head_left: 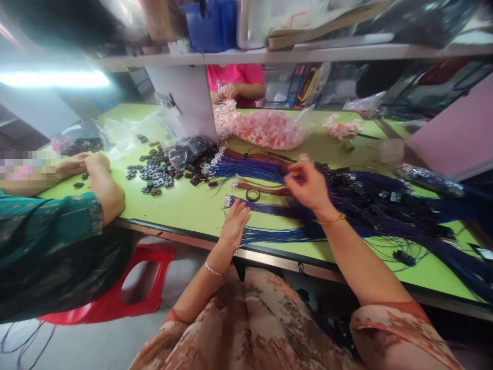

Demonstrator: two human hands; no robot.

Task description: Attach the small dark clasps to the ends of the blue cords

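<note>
Several wire bundles on tbl; L hand flat, free; R hand curled, can't tell grip.

A bright light shines at left, and a red stool stands on a maybe grey floor.

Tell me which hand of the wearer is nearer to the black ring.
Left: the left hand is at the near side of the black ring; the right hand is farther, to its right.
</note>
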